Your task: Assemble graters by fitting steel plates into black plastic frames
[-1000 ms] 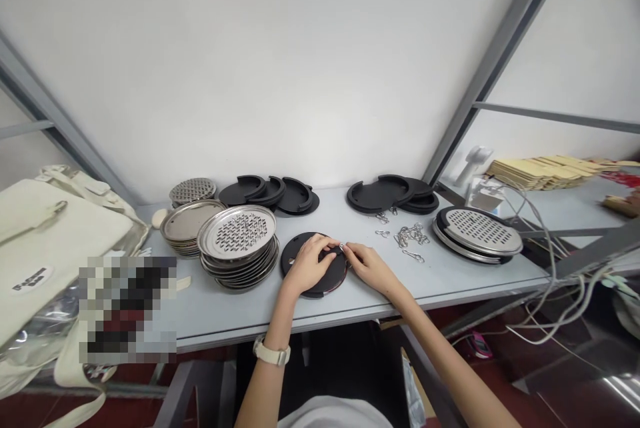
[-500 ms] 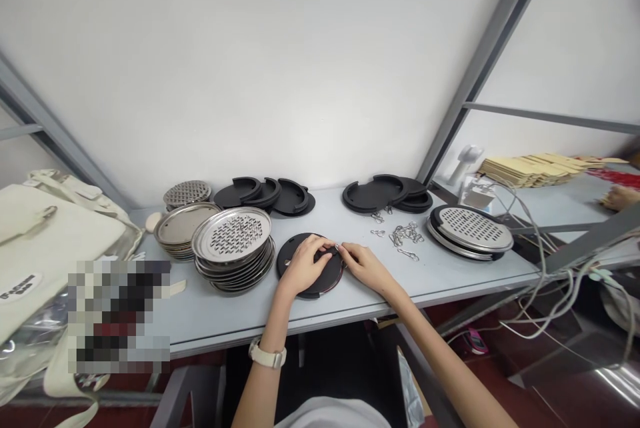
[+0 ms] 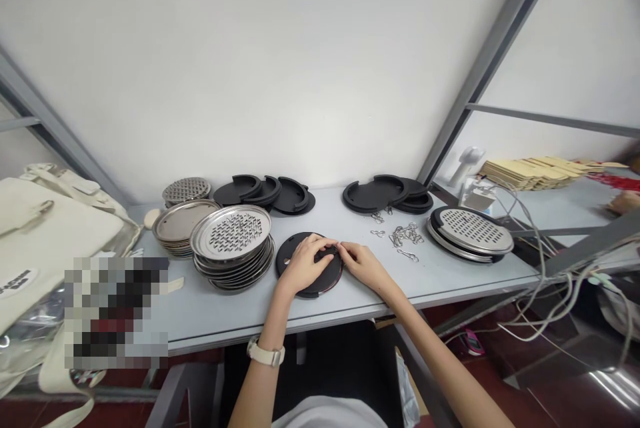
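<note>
A round black plastic base [image 3: 295,255] lies on the grey table [image 3: 320,301] right in front of me. My left hand [image 3: 305,264] rests on top of it, fingers curled and pressing it down. My right hand [image 3: 366,263] meets the left at the base's right rim, fingertips pinched there. A small metal clip showed in that pinch in the earlier frames; now the fingers cover it. A loose heap of metal clips [image 3: 406,235] lies just right of my hands.
Left stands a stack of perforated steel discs [image 3: 233,245] and plain steel plates [image 3: 175,226]. Black bases lie at the back centre [image 3: 265,194] and back right [image 3: 385,195]. An assembled grater [image 3: 472,232], cables [image 3: 550,268], a white bag [image 3: 45,228] and cardboard stacks [image 3: 535,173] surround.
My right fingertips have closed in against the left hand at the base's rim, hiding the small clip. The camera has shifted slightly; both hands stay on the base.
</note>
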The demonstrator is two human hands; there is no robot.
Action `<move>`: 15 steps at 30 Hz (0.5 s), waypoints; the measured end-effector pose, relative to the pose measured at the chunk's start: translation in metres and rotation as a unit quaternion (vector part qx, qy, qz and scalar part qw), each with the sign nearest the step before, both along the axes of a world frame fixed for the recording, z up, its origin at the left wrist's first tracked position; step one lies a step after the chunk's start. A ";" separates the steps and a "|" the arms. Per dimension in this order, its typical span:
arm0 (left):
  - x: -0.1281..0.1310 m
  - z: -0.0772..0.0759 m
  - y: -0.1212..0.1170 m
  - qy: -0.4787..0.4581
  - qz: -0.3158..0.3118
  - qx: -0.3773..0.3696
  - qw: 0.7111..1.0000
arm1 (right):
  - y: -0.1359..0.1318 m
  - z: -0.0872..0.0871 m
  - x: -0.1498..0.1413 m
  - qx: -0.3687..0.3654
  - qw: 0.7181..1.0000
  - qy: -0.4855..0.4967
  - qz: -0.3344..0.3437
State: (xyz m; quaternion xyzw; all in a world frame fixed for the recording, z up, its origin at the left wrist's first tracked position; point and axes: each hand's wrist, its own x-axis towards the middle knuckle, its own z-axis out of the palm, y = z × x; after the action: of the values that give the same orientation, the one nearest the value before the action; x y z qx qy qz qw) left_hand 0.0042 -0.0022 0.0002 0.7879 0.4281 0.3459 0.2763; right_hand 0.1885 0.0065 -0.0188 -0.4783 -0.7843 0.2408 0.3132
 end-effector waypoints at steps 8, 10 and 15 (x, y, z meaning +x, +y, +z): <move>0.002 0.003 -0.001 0.090 0.008 0.012 0.996 | -0.001 0.004 0.000 -0.005 1.000 0.014 0.022; 0.003 0.003 -0.001 0.091 0.010 0.015 0.996 | -0.002 0.005 0.001 -0.003 1.000 0.010 0.021; 0.003 0.001 -0.001 0.088 0.010 0.018 0.996 | -0.004 0.004 0.002 0.004 1.000 0.005 0.023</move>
State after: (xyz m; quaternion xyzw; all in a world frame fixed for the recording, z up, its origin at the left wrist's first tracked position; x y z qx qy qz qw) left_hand 0.0069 -0.0030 0.0017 0.8158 0.4521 0.2858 0.2202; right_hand 0.1900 0.0027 -0.0149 -0.4576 -0.7947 0.2471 0.3131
